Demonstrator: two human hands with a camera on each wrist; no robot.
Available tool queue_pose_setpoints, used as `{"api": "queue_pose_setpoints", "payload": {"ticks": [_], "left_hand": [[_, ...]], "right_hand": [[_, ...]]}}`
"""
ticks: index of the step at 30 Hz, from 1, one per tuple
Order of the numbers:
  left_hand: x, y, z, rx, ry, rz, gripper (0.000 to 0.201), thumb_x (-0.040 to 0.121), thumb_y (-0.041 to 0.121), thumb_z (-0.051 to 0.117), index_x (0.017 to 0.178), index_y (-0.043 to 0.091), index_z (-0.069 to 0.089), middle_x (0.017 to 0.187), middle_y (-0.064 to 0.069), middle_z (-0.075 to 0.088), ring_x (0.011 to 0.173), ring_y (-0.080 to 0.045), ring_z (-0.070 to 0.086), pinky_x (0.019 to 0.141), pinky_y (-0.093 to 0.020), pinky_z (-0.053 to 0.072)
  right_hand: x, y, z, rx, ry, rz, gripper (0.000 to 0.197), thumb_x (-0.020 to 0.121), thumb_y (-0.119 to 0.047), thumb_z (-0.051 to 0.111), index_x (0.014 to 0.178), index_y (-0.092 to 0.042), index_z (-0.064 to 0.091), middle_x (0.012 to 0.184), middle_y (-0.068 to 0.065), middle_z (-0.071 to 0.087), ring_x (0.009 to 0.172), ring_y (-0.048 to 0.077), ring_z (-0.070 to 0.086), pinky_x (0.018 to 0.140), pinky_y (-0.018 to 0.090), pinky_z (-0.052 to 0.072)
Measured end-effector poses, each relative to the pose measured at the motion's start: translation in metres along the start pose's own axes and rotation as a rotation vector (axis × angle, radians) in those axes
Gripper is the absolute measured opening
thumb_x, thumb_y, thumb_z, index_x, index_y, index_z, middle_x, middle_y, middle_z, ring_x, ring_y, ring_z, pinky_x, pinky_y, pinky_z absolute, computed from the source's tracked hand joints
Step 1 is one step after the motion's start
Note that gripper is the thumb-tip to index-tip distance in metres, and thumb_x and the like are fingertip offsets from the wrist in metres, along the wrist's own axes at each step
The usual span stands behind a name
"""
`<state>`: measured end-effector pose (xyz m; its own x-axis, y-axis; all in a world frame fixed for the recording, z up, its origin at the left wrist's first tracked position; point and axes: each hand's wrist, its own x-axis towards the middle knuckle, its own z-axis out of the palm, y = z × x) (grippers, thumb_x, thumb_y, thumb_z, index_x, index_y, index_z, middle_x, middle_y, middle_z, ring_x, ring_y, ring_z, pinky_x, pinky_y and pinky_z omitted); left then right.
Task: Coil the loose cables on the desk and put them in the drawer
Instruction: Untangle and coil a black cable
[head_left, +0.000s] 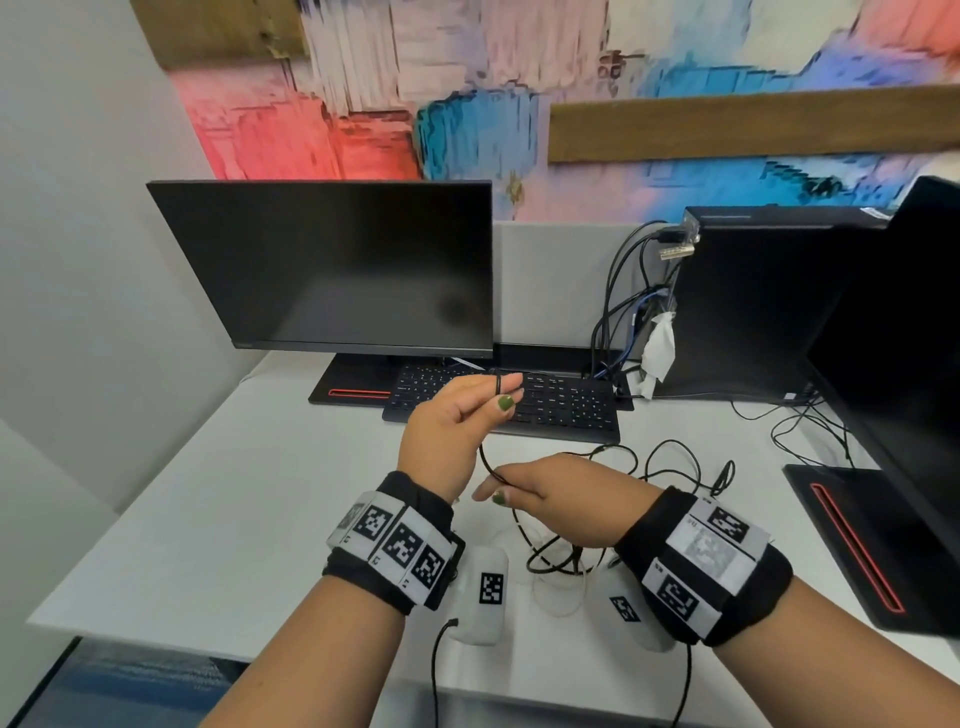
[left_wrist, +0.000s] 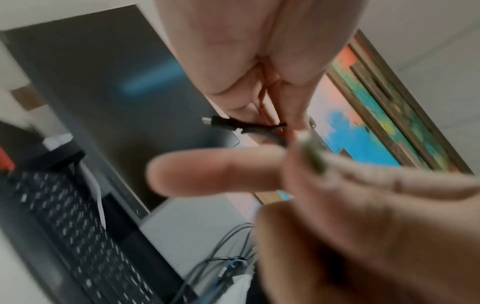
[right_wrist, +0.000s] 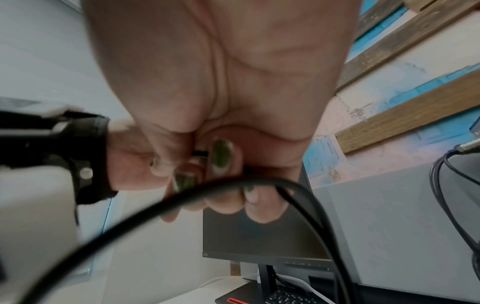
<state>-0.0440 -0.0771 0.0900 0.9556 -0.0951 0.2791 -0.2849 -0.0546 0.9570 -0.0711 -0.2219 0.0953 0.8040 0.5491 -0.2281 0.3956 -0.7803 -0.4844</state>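
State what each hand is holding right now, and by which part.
Both hold the same black cable. The left hand pinches it just behind its plug end, raised over the keyboard. The right hand pinches it further down, above the desk.

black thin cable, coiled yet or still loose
Mostly loose: black thin cable sprawls over the white desk, one loop on the left hand.
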Motion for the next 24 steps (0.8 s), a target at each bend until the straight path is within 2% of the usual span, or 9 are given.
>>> {"api": "queue_pose_setpoints", "payload": {"ticks": [2,4,7,9,13,15,19,21,24], "left_hand": [[0.002,-0.003,-0.003,0.155,-0.008,0.054,0.022,0.088,0.013,0.062,0.1,0.029,0.071,0.103,0.007,0.065,0.099,-0.004,0.062,0.091,-0.021,0.048],[0.003,-0.008,-0.007,0.316,-0.022,0.092,0.021,0.088,0.012,0.062,0.101,0.026,0.072,0.1,0.011,0.062,0.094,0.009,0.056,0.086,-0.007,0.042],[0.003,-0.014,-0.01,0.44,-0.081,0.108,0.021,0.089,0.009,0.059,0.1,0.02,0.073,0.097,0.017,0.058,0.091,0.015,0.051,0.079,0.0,0.037],[0.0,-0.015,-0.007,0.437,-0.146,0.111,0.02,0.092,0.008,0.054,0.096,0.015,0.073,0.095,0.015,0.058,0.085,0.011,0.052,0.075,-0.003,0.039],[-0.005,-0.012,-0.001,0.158,-0.198,0.008,0.026,0.096,0.006,0.046,0.088,-0.002,0.069,0.09,-0.009,0.061,0.067,-0.006,0.054,0.065,-0.018,0.046],[-0.006,-0.009,0.001,0.101,-0.204,-0.015,0.029,0.096,0.008,0.045,0.083,-0.005,0.068,0.082,-0.01,0.064,0.066,-0.009,0.054,0.067,-0.017,0.044],[-0.005,0.0,0.002,0.073,-0.308,-0.039,0.029,0.098,0.01,0.042,0.091,-0.001,0.067,0.075,-0.003,0.065,0.066,-0.005,0.056,0.065,-0.008,0.04],[-0.002,0.0,0.0,0.045,-0.348,-0.053,0.027,0.098,0.008,0.042,0.087,0.003,0.067,0.073,-0.001,0.063,0.065,-0.004,0.056,0.066,-0.01,0.041],[-0.001,-0.001,0.0,-0.002,-0.357,-0.081,0.026,0.096,0.018,0.043,0.079,0.012,0.063,0.065,0.001,0.062,0.064,-0.011,0.054,0.066,-0.021,0.041]], "right_hand": [[-0.001,-0.001,-0.002,0.013,0.029,-0.007,0.032,0.101,-0.04,0.032,0.12,-0.035,0.057,0.117,-0.006,0.064,0.107,0.012,0.055,0.094,0.032,0.044],[-0.002,0.0,-0.007,0.008,0.095,-0.017,0.03,0.1,-0.041,0.035,0.111,-0.032,0.062,0.102,-0.008,0.066,0.095,0.008,0.057,0.086,0.028,0.045],[-0.003,0.001,-0.017,0.025,0.227,-0.035,0.025,0.098,-0.036,0.044,0.097,-0.025,0.067,0.079,-0.013,0.06,0.075,0.001,0.052,0.073,0.023,0.042],[-0.003,0.004,-0.022,0.101,0.303,-0.048,0.018,0.094,-0.032,0.052,0.092,-0.025,0.068,0.081,-0.015,0.062,0.078,0.0,0.055,0.074,0.022,0.044],[-0.005,0.012,-0.029,0.223,0.451,-0.06,0.01,0.09,-0.026,0.059,0.083,-0.025,0.067,0.08,-0.013,0.065,0.079,0.001,0.058,0.074,0.022,0.047],[-0.006,0.015,-0.03,0.302,0.556,-0.053,0.006,0.087,-0.023,0.064,0.081,-0.022,0.063,0.075,-0.008,0.064,0.074,0.005,0.057,0.071,0.026,0.048],[-0.004,0.021,-0.029,0.44,0.692,-0.058,0.01,0.084,-0.017,0.067,0.079,-0.022,0.06,0.075,0.011,0.062,0.075,0.023,0.058,0.076,0.042,0.053],[-0.003,0.023,-0.026,0.476,0.728,-0.075,0.012,0.085,-0.016,0.065,0.08,-0.025,0.06,0.076,0.007,0.061,0.075,0.022,0.057,0.075,0.039,0.054],[0.0,0.028,-0.023,0.555,0.772,-0.096,0.014,0.089,-0.01,0.06,0.085,-0.023,0.063,0.078,-0.009,0.062,0.074,0.007,0.058,0.072,0.024,0.052]]}}
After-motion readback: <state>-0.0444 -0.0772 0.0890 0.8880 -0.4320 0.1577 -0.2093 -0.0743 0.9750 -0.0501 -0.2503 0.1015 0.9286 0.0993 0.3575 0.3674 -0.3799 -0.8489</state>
